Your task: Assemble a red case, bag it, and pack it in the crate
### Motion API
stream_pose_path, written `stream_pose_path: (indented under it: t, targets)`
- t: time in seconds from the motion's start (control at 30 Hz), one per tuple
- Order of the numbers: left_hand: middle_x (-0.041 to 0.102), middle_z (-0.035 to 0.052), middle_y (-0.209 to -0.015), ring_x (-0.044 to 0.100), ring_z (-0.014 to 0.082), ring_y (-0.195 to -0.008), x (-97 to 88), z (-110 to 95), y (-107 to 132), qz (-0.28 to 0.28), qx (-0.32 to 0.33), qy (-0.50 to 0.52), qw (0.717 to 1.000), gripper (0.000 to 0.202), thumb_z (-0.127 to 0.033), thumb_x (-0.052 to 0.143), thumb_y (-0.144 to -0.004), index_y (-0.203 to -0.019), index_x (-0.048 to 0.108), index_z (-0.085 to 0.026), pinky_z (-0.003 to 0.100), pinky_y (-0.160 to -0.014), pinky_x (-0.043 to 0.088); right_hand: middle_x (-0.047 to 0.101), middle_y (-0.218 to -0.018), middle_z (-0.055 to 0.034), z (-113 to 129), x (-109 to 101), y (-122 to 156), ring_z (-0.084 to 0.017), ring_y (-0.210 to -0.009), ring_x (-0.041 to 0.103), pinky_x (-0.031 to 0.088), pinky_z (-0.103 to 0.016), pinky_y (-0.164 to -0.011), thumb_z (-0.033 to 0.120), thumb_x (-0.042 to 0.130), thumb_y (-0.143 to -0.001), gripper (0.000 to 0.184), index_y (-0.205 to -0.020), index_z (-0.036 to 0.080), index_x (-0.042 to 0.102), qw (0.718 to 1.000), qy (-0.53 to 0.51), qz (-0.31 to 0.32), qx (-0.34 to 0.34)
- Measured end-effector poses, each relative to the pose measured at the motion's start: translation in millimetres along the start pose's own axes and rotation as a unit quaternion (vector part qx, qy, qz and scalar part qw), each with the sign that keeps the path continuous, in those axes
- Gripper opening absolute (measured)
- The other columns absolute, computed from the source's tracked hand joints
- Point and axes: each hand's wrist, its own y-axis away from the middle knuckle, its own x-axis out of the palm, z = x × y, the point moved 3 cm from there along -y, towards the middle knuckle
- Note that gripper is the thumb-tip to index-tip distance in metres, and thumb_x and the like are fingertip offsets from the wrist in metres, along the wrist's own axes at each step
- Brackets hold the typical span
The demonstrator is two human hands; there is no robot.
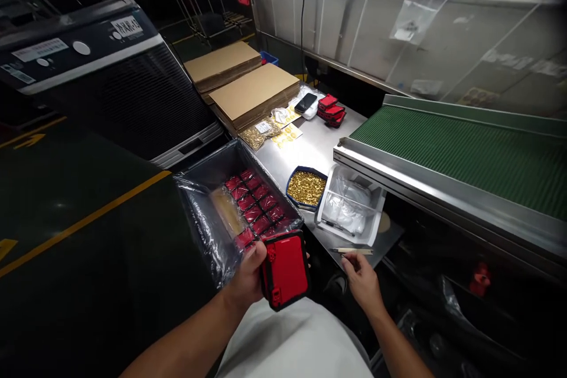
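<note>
My left hand (248,274) grips a red plastic case (287,269) with black edges and two red latches, held upright before my lap. At the table's front edge is my right hand (361,280), its thumb and forefinger pinched together; whatever they hold is too small to make out. Just beyond those fingertips lies a thin beige tool (354,251), perhaps tweezers. Left of the table, a box lined with clear plastic (199,207) contains several bagged red cases (257,198). A blue tray (290,189) of small gold-coloured metal parts (306,188) sits near my right hand.
A white divided bin (376,227) with clear bags stands beside the blue tray. The green conveyor (465,147) rises at right. Flat cardboard stacks (254,94), a bag of brass parts (259,133), a phone (305,103) and several red cases (330,111) lie farther back.
</note>
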Motion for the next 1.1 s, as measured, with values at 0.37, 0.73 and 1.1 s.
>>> stream_pose_path:
  t: [0.37,0.73,1.1]
  targets:
    - [0.045,0.0115,-0.128,0.045,0.0344,-0.122,28.7,-40.0,-6.8,0.087,0.227,-0.407,0.881,0.095,-0.070,0.080,-0.055,-0.135,0.054,-0.027,0.043,-0.107,0.039,0.031,-0.054,0.0070,159.2,-5.4,37.3,-0.004,-0.043,0.021,0.013,-0.017,-0.038,0.059,0.064,-0.085,0.043,-0.079,0.018,0.052,0.920,-0.359,0.124,0.099]
    - [0.047,0.0107,-0.126,0.049,0.0315,-0.118,25.7,-37.8,-6.3,0.074,0.256,-0.455,0.850,0.097,-0.062,0.086,-0.053,-0.137,0.052,-0.028,0.044,-0.104,0.043,0.035,-0.070,0.0037,198.1,-13.8,69.3,-0.005,-0.053,0.026,0.028,-0.013,-0.042,0.030,0.068,-0.086,0.019,-0.096,0.019,0.056,0.826,-0.491,0.272,0.042]
    - [0.038,0.0143,-0.131,0.049,0.0326,-0.118,29.4,-33.1,1.4,0.130,0.317,-0.525,0.779,0.114,-0.060,0.083,-0.061,-0.152,0.024,-0.025,0.048,-0.102,0.049,0.049,-0.062,0.0021,193.6,-31.8,68.6,-0.007,-0.050,0.044,0.037,-0.017,-0.045,0.037,0.066,-0.090,0.026,-0.107,0.018,0.063,0.969,-0.229,0.035,-0.085]
